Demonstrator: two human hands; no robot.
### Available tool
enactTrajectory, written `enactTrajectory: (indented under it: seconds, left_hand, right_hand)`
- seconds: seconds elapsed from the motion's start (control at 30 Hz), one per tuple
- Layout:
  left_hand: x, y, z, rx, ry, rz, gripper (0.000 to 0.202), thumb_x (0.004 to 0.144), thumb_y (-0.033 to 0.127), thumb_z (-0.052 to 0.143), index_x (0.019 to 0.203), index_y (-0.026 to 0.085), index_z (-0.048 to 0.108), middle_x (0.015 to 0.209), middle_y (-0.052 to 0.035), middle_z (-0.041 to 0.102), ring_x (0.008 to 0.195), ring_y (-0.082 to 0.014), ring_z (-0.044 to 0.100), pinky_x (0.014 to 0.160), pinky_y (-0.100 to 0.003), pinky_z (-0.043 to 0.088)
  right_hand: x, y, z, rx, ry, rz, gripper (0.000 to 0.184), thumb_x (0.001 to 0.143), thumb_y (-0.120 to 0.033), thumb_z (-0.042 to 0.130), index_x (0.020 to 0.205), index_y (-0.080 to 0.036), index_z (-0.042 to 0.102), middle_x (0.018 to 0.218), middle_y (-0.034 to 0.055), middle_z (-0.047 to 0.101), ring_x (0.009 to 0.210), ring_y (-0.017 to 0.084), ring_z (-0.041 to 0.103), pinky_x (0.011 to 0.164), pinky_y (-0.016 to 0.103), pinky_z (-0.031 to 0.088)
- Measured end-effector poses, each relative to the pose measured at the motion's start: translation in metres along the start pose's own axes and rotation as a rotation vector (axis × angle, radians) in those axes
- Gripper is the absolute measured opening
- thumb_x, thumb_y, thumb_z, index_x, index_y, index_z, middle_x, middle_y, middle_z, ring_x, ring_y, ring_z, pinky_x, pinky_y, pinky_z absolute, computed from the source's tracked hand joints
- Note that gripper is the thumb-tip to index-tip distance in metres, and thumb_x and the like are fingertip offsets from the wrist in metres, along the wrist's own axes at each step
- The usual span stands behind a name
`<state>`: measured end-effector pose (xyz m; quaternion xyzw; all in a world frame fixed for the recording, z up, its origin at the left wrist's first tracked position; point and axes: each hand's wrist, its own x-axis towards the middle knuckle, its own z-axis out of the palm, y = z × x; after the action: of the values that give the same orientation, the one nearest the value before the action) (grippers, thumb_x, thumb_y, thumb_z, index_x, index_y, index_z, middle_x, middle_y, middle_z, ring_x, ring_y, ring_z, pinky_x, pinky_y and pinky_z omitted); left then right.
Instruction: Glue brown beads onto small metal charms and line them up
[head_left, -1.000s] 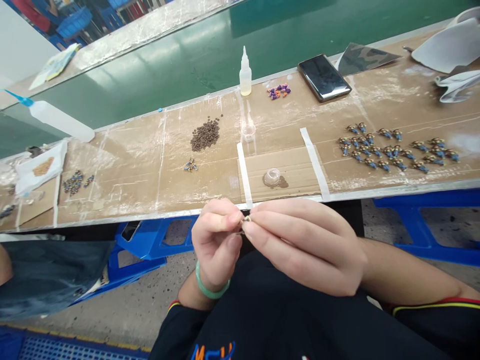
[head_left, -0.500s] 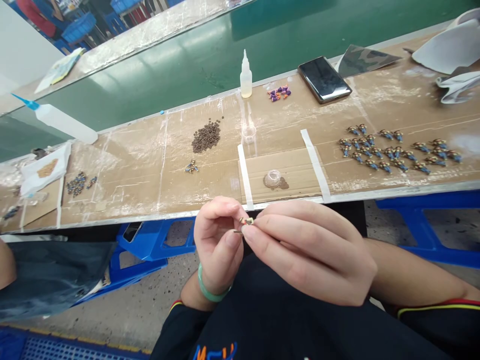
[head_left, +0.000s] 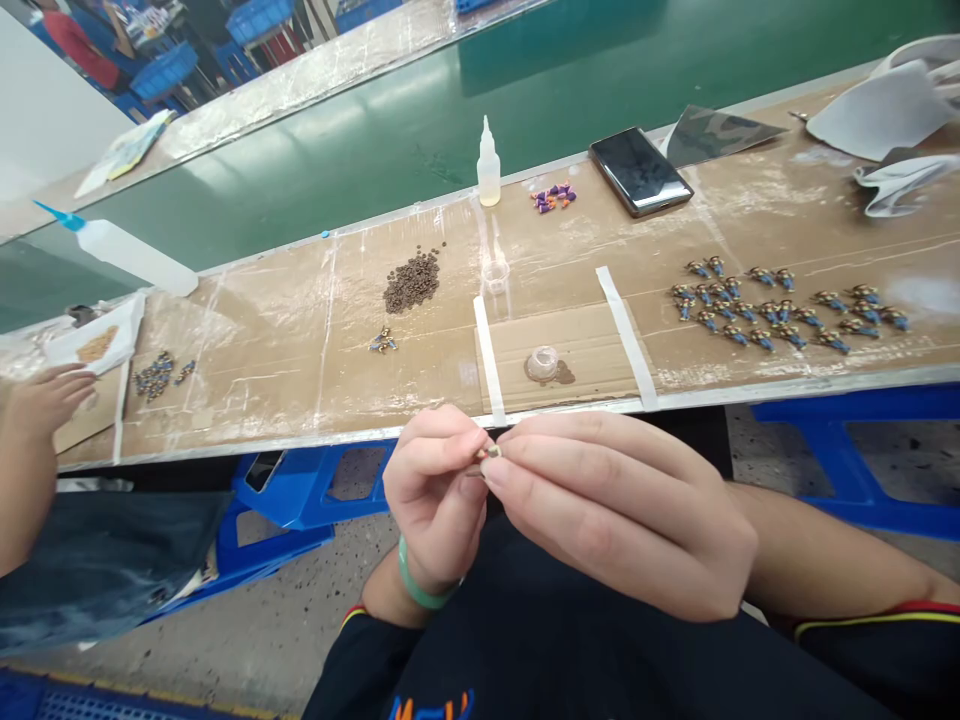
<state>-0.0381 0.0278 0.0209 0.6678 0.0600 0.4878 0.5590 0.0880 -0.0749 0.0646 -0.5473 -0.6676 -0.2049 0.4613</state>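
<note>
My left hand [head_left: 436,490] and my right hand [head_left: 626,510] meet in front of my body, just off the table's near edge. A tiny painted figurine [head_left: 491,452] is pinched between the fingertips of both; most of it is covered. A thin dark piece [head_left: 474,474] shows by my left thumb, too small to make out fully. Beyond my hands, a small clear cup [head_left: 543,363] stands on a cardboard piece [head_left: 592,340], with a wet brown patch beside it. Small brown discs [head_left: 412,281] lie in a pile, and a few similar figurines [head_left: 383,341] lie nearer me.
Rows of blue-and-gold figurines [head_left: 784,310] cover the right side. At the back stand a dropper bottle [head_left: 489,165], purple-and-orange pieces [head_left: 553,197] and a black phone-like device [head_left: 640,172]. On the left, a co-worker's hand [head_left: 52,398] is near more figurines [head_left: 155,375] and a large bottle [head_left: 135,255].
My left fingers have closed in on the figurine, covering more of it. A co-worker's hand has come onto the table at the left. The whole view has shifted slightly.
</note>
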Motion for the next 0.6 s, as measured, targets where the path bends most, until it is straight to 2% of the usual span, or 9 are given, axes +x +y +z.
enactTrajectory:
  seconds: [0.03,0.1,0.23,0.37,0.47,0.5,0.6]
  left_hand:
    - [-0.001,-0.001,-0.001,0.002,-0.010,0.018,0.021,0.097,0.025,0.062,0.113,0.029,0.075,0.086,0.0000,0.064,0.074,-0.0127,0.059,0.067,-0.030,0.050]
    - [-0.003,-0.002,-0.002,0.007,-0.017,0.035,0.023,0.096,0.023,0.062,0.115,0.028,0.074,0.090,0.0005,0.065,0.076,-0.0118,0.060,0.069,-0.028,0.051]
    - [-0.007,-0.005,-0.002,0.059,-0.004,0.050,0.026,0.095,0.020,0.064,0.118,0.028,0.072,0.095,0.0007,0.066,0.082,-0.0117,0.062,0.075,-0.027,0.053]
    - [-0.002,-0.001,-0.001,0.134,-0.016,0.117,0.023,0.092,0.017,0.066,0.112,0.026,0.073,0.094,0.0000,0.069,0.081,-0.0117,0.065,0.074,-0.024,0.056]
    - [0.008,-0.002,0.002,0.176,-0.005,0.133,0.016,0.087,0.014,0.070,0.098,0.024,0.075,0.087,-0.0002,0.073,0.073,-0.0121,0.067,0.068,-0.022,0.057]
    - [0.012,-0.003,0.005,0.161,0.031,0.133,0.013,0.086,0.014,0.072,0.094,0.024,0.076,0.084,-0.0007,0.073,0.069,-0.0125,0.067,0.064,-0.022,0.056]
    - [0.020,-0.011,0.014,0.083,0.101,0.214,0.006,0.082,0.022,0.078,0.087,0.024,0.078,0.076,-0.0016,0.074,0.062,-0.0142,0.067,0.055,-0.022,0.054]
  right_hand:
    - [-0.001,0.001,0.000,0.005,-0.020,-0.089,0.013,0.100,-0.009,0.060,0.097,-0.014,0.071,0.088,0.0006,0.074,0.086,0.011,0.072,0.088,0.017,0.066]
    - [-0.002,0.004,-0.001,0.008,-0.044,-0.167,0.012,0.099,-0.007,0.059,0.098,-0.008,0.072,0.089,0.0060,0.073,0.089,0.014,0.071,0.087,0.021,0.067]
    - [-0.007,0.006,0.002,0.003,0.001,-0.117,0.012,0.097,-0.007,0.059,0.098,-0.008,0.071,0.088,0.0072,0.072,0.087,0.015,0.070,0.081,0.023,0.068]
    - [-0.004,0.004,0.004,-0.017,0.091,-0.165,0.013,0.097,-0.004,0.056,0.097,-0.002,0.069,0.086,0.0101,0.070,0.087,0.018,0.069,0.078,0.026,0.066]
    - [0.001,0.006,0.008,-0.008,0.208,-0.187,0.026,0.102,-0.004,0.044,0.092,0.000,0.068,0.078,0.0105,0.068,0.076,0.017,0.068,0.069,0.026,0.064]
    - [0.003,0.009,0.010,-0.006,0.208,-0.206,0.028,0.103,-0.004,0.041,0.093,0.000,0.067,0.076,0.0103,0.068,0.073,0.016,0.067,0.068,0.025,0.063]
    - [0.008,0.018,0.016,-0.026,0.294,-0.261,0.029,0.104,-0.006,0.041,0.091,-0.002,0.066,0.069,0.0081,0.065,0.063,0.014,0.062,0.062,0.023,0.060]
